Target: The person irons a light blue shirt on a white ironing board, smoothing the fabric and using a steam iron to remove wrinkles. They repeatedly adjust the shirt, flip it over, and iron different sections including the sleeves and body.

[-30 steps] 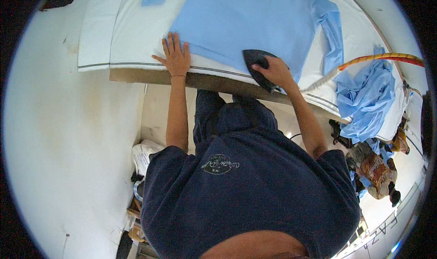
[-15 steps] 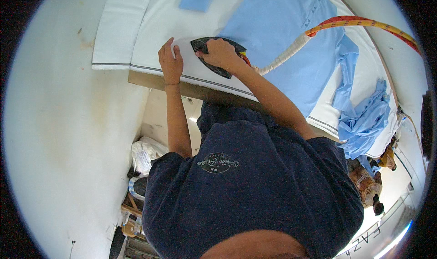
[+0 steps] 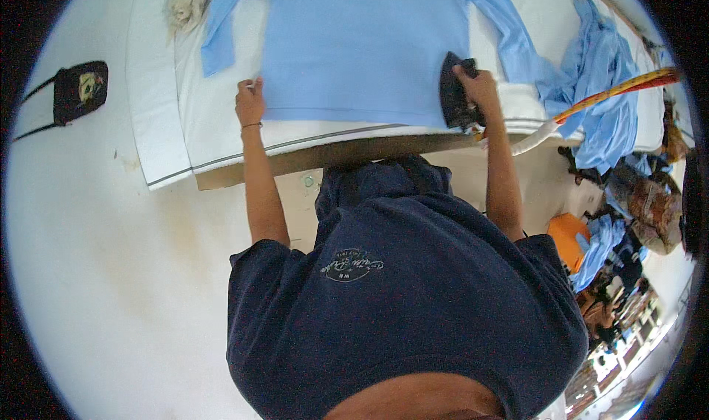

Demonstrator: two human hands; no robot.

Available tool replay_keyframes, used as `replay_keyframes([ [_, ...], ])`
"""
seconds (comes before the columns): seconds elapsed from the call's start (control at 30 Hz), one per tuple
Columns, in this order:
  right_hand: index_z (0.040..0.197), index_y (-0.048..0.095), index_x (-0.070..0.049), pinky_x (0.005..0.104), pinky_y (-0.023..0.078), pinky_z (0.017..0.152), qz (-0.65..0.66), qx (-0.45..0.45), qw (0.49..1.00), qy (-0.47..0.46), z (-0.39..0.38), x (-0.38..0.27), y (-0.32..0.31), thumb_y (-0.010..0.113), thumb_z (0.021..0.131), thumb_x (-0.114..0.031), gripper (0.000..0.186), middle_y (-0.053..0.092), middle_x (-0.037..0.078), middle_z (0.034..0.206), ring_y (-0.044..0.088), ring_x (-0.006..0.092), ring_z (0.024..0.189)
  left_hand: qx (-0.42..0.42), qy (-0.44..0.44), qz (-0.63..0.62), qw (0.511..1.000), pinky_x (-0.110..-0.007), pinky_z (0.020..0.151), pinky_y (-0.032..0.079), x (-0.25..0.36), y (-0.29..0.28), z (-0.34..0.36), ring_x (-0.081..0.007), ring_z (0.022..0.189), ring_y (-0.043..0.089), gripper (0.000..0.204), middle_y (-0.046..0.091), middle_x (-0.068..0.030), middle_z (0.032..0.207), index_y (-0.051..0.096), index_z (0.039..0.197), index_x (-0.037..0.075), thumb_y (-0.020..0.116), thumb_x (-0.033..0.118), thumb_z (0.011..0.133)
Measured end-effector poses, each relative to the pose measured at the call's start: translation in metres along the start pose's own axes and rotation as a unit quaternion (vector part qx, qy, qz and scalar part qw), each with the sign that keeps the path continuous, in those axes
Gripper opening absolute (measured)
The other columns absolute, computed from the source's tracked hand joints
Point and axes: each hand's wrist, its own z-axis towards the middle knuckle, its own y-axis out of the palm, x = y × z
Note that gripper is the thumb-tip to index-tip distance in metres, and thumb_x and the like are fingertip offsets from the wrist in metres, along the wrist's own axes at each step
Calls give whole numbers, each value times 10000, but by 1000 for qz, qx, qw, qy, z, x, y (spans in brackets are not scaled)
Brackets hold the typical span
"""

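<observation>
currently, a blue shirt point(image 3: 362, 58) is lying spread out on a white-covered table point(image 3: 156, 128), its straight hem running near the table's front edge and its two sleeves spreading out to either side. the right hand point(image 3: 484, 94) is wrapping its fingers closed around a black iron point(image 3: 452, 99), which is sitting over the shirt's lower right corner with its tip pointing away from the person. the left hand point(image 3: 249, 104) is resting at the shirt's lower left side, just above the hem corner; its fingers are curling in toward the thumb, leaving little gap, and whether they are pinching the cloth i cannot tell. a yellow and red cord point(image 3: 617, 89), its lower part wrapped in white, is running from near the back of the iron up to the right. farther right, a crumpled blue garment point(image 3: 600, 80) is lying bunched on the table and hanging over the front edge. at the far left, a beige cloth point(image 3: 189, 8) is lying near the left sleeve.
</observation>
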Motion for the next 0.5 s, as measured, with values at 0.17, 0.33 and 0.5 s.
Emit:
replay_keyframes([
  [0.17, 575, 576, -17, 376, 430, 467, 48, 87, 994, 50, 13, 118, -80, 726, 827, -639, 688, 553, 60, 506, 565, 195, 448, -69, 30, 23, 997, -450, 836, 522, 28, -7, 12, -377, 931, 690, 490, 724, -194, 947, 694, 978, 17, 547, 484, 1000],
  [0.33, 667, 643, 30, 398, 479, 519, -73, 132, 984, -95, 9, 122, -90, 718, 832, -635, 689, 597, 101, 532, 600, 239, 456, -10, 78, 12, 997, -450, 838, 522, 24, -1, 20, -367, 928, 689, 447, 726, -188, 958, 706, 1017, 42, 571, 467, 986],
  [0.5, 996, 735, 1, 484, 560, 788, -46, -19, 989, -141, -60, 16, -61, 661, 847, -648, 670, 730, 226, 862, 725, 396, 865, 13, 21, 29, 999, -452, 849, 529, 16, -8, 17, -361, 948, 694, 391, 728, -178, 968, 701, 1048, 75, 586, 442, 978],
])
